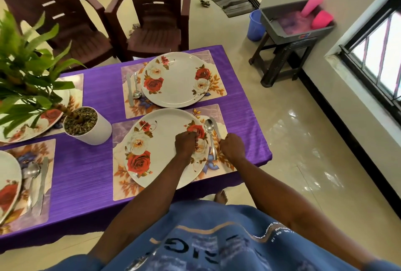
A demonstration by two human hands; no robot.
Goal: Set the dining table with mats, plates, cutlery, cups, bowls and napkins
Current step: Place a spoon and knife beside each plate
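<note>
Knife (215,128): lower right of the frame, on the near mat (219,116) just right of the spoon (211,136); right hand (231,147) is curled over its handle end, looks like it's holding it to line it up.
Left hand (186,143): fist-ish, curled over the near plate (160,147) at its right rim; can't tell if it's holding anything or just steadying the plate.
Why there: cutlery goes parallel beside the plate, same as the far plate (175,79) setting above it.
Table edge (268,140): right side of the mat sits near the drop-off, so not much slack to push the knife outward.
Open room: purple cloth between the mats and by the plant pot (91,127) mid-left looks free for cups.
Still missing, I'd guess: cups, bowls, napkins; pink cups (322,19) sit in the tub upper right.
</note>
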